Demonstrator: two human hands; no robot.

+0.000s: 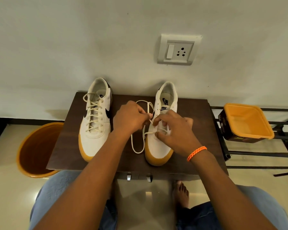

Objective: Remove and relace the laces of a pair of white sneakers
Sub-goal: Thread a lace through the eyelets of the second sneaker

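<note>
Two sneakers on the dark table (186, 146), toes toward the person, heels at the wall. One is fully laced, one is mostly unlaced.

Laced sneaker (96, 122): just to the left of the left hand, not touched. Cream lace crossed through all its eyelets, ends lying loose at the top.

Unlaced sneaker (160, 143): under the right hand. One loose lace (136, 143) runs through the lowest eyelets only. Two slack loops of it lie on the table between the sneakers, one beyond the left hand and one below it.

Left hand (130, 118): fingers curled, pinching the lace between thumb and fingertips just beside the sneaker's inner edge.

Right hand (175, 130): fingers curled over the sneaker's eyelet area, fingertips pinching the lace there; thumb tip resting on the toe side near the lowest crossing. One orange braided wristband (196, 153) on this wrist.

Hands sit close together, nearly touching, with the lace stretched between them.

Other items, one of each:
- orange bucket (35, 150), on the floor, well left of the left hand, partly under the table edge.
- orange tub (248, 122) on a black metal rack (286, 155), well right of the right hand.
- wall socket with switch (178, 49), on the wall beyond the hands.

Two metal drawer handles (129, 176) on the table's front edge, below the forearms.
</note>
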